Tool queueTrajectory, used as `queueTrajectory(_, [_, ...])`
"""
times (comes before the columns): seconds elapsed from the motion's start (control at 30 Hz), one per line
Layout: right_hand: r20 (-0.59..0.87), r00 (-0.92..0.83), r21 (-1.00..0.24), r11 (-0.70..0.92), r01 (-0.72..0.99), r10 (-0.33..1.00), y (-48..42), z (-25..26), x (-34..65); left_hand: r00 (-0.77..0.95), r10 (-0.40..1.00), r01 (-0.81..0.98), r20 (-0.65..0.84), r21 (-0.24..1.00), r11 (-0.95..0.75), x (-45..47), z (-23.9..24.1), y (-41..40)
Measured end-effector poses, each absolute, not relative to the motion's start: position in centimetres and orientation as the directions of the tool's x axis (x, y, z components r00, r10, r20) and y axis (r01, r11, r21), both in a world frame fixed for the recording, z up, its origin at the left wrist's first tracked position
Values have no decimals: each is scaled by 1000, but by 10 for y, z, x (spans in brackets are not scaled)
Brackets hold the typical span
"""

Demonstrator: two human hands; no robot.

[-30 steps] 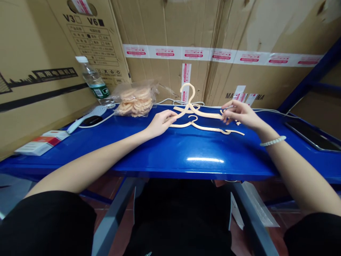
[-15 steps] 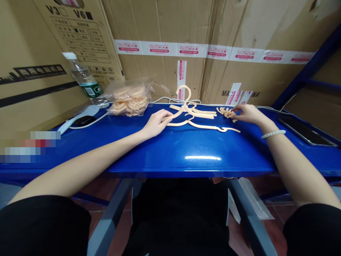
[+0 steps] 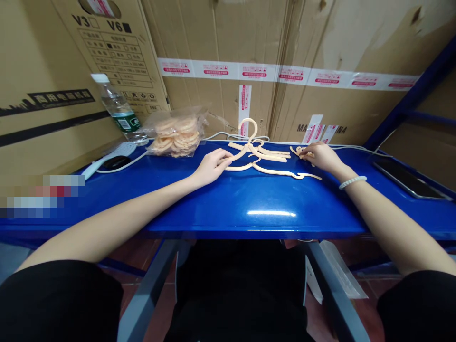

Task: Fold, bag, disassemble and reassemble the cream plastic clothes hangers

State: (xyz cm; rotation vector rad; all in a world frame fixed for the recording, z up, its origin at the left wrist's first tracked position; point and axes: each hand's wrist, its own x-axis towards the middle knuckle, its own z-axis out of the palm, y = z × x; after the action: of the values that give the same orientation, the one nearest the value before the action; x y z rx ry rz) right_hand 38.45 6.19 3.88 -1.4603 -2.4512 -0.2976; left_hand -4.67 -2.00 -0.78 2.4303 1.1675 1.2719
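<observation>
Two cream plastic hangers lie on the blue table (image 3: 249,204). The far hanger (image 3: 254,145) has its hook standing up. The near hanger (image 3: 274,171) lies flat. My left hand (image 3: 212,166) pinches the left arm of the hangers with curled fingers. My right hand (image 3: 318,156) rests, fingers curled down, on a small pile of cream plastic clips (image 3: 299,151) at the hangers' right end. A white bead bracelet (image 3: 352,182) circles my right wrist.
A plastic bag of cream parts (image 3: 176,135), a water bottle (image 3: 119,111), a white handheld device (image 3: 107,161) with cable, and a dark tablet (image 3: 406,178) lie on the table. Cardboard boxes (image 3: 270,61) wall the back and left. A blue rack post (image 3: 409,102) rises at right.
My right hand let go of the raised hanger's right end and moved right and down onto the clip pile. The far hanger settled lower. My left hand stayed put.
</observation>
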Motion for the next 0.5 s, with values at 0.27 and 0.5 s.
queueTrajectory(0.27, [600, -176, -289, 417, 862, 780, 42, 43, 369, 341, 701, 561, 627, 462, -686, -47, -6, -21])
queueTrajectory(0.5, [517, 144, -842, 470, 266, 844, 18, 62, 346, 343, 692, 557, 635, 456, -694, -47, -6, -20])
